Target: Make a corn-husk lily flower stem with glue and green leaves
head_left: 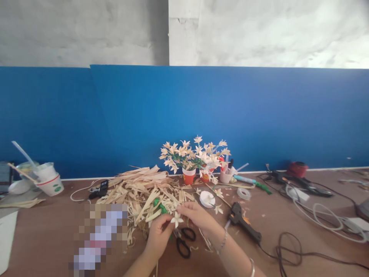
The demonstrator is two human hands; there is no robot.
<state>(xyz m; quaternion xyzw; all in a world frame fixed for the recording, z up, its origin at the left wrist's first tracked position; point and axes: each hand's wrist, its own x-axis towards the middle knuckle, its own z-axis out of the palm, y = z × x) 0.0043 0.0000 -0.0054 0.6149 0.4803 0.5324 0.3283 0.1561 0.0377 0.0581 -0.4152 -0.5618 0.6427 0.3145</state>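
Pinching a small, cream-white, star-shaped flower (177, 220) with pointed petals, your left hand (158, 235) rises from the bottom edge, its thumb and forefinger drawn together at the flower's left side. Your right hand (198, 215) reaches in from the lower right, palm turned down, wrist above the bench (319, 246) and fingers (183, 209) curled towards the flower's upper petals; you cannot tell from this view whether they grip it or only rest against it. The flower sits between your two hands, face up, above the black-handled scissors (183, 243). A thin chain bracelet (223, 241) circles your right wrist, and a smooth silvery bangle (252, 267) sits further up that forearm.

Just beyond your left hand spreads a loose heap of dry, straw-coloured strips (141, 182), papery, curled and fibrous, with a crumpled, glossy green piece (160, 206) among them. Behind your right hand you have a round white dish (207, 199), and beside your right forearm a black glue gun (245, 224) lies on the brown surface. Farther back, a tapered red-and-white pot (189, 176) stands beneath a spray of pale, spiky-petalled blossoms (184, 151), near a matte blue panel (184, 107).
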